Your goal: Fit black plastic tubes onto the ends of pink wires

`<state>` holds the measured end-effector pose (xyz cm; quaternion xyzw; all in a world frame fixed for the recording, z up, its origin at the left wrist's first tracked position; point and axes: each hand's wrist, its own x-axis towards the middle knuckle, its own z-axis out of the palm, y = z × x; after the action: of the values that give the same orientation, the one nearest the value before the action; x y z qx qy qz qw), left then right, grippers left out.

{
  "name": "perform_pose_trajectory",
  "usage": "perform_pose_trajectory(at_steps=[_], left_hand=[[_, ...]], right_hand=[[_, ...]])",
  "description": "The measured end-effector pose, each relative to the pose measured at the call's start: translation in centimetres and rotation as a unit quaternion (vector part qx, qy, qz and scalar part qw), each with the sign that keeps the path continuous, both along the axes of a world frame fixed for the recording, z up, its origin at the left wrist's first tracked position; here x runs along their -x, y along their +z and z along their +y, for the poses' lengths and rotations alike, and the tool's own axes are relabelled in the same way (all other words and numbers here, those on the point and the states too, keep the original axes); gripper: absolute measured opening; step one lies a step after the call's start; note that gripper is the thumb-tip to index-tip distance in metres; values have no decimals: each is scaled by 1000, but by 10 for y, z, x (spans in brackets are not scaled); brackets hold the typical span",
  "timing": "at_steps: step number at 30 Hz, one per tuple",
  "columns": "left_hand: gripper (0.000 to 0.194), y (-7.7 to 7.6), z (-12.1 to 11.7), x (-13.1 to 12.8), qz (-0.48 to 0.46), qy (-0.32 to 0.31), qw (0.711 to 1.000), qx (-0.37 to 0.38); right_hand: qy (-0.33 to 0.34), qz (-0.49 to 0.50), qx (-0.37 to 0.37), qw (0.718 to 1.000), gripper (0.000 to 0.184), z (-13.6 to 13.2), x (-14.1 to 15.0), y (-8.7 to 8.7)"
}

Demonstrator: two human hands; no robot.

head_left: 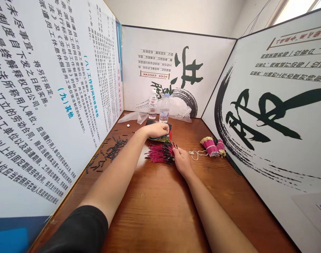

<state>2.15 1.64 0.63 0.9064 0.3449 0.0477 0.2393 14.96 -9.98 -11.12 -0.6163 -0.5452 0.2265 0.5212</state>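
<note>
Mid-frame, the pink wires (158,153) stretch left to right, right hand (183,162) nearer, touching their right end, left hand (158,130) just above, both grips impossible to tell.

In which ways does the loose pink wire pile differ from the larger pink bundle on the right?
The loose pile lies spread out, while the larger bundle is gathered tightly. The pile shows many black ends; the bundle shows yellowish and silvery ones. The right hand is at the pile, not the bundle. Both consist of thin pink pieces.
</note>
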Motion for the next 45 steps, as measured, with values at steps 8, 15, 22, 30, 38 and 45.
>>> perform_pose_trajectory(at_steps=[8, 15, 22, 30, 38, 45], left_hand=[[22, 2, -4, -2, 28, -48, 998, -6], [24, -9, -6, -13, 5, -201, 979, 42], [13, -11, -10, -17, -25, -180, 981, 69], [6, -7, -13, -17, -75, -151, 985, 36], [14, -2, -5, -5, -67, -94, 993, 39], [23, -7, 13, 5, -78, 20, 995, -53]], right_hand=[[-1, 1, 1, 1000, 36, 0, 0, 0], [-2, 2, -5, 1000, 38, 0, 0, -1], [-8, 6, -1, 1000, 37, 1, -1, -2], [9, 23, -9, 1000, 39, 1, -1, -3], [-2, 27, 4, 1000, 36, 1, -2, -3], [-4, 27, 3, 1000, 36, 2, -2, -4]])
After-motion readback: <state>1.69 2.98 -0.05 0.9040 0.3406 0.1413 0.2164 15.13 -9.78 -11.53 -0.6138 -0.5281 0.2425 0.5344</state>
